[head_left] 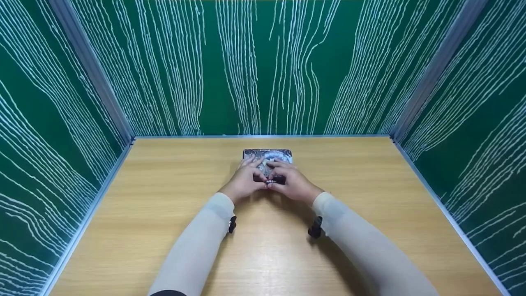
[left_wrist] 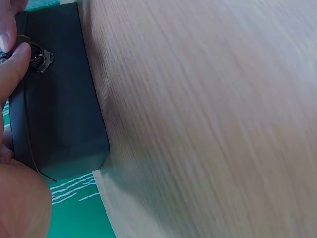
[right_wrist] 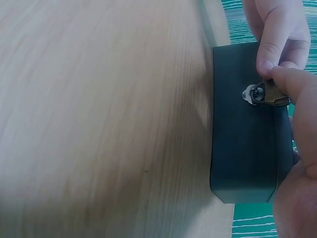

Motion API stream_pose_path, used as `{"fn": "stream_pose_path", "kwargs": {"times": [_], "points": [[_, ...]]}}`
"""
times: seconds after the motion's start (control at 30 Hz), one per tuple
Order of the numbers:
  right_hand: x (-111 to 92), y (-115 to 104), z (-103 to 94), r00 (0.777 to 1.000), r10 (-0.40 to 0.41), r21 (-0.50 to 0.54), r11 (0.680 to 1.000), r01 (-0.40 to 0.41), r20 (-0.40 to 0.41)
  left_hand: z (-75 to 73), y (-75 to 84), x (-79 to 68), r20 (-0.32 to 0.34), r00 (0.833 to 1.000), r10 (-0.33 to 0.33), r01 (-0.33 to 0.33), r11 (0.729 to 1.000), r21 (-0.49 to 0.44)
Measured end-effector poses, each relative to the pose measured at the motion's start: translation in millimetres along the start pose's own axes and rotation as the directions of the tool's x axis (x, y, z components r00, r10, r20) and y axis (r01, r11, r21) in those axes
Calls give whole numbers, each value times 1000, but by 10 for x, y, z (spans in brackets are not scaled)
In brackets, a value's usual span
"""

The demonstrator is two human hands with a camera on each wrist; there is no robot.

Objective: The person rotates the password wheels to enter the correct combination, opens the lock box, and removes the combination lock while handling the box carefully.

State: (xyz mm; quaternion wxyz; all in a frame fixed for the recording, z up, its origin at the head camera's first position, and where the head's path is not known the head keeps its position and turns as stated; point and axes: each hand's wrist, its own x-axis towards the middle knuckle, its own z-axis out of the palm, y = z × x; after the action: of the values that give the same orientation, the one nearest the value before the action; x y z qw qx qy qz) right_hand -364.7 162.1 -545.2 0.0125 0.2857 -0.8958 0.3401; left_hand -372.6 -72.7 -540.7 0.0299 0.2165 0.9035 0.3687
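A dark box with a patterned lid sits on the table. On its front face a small metal loop carries a brass-coloured padlock, whose shackle passes through the loop. My left hand reaches in from the left, its thumb and forefinger pinching the padlock. From the other side my right hand pinches it too, the two thumbs almost meeting. Other fingers of both hands rest on the lid. Part of the padlock is hidden behind the thumbs.
The wooden table stretches around the box. Green walls with white wavy lines stand at the back and sides, joined by grey posts. The box lies near the table's back edge.
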Motion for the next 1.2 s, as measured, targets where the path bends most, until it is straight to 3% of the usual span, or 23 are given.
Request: {"fn": "stream_pose_path", "kwargs": {"times": [0.5, 0.77, 1.2], "points": [[1, 12, 13, 1000, -18, 1, 1000, 18, -11, 5, 2, -8, -1, 1000, -12, 12, 1000, -5], [4, 24, 25, 999, -40, -6, 999, 40, -26, 15, -13, 10, -11, 999, 38, -37, 998, 43], [1, 12, 19, 1000, -19, 3, 1000, 19, -19, 26, -14, 6, -11, 1000, -10, 10, 1000, 25]]}}
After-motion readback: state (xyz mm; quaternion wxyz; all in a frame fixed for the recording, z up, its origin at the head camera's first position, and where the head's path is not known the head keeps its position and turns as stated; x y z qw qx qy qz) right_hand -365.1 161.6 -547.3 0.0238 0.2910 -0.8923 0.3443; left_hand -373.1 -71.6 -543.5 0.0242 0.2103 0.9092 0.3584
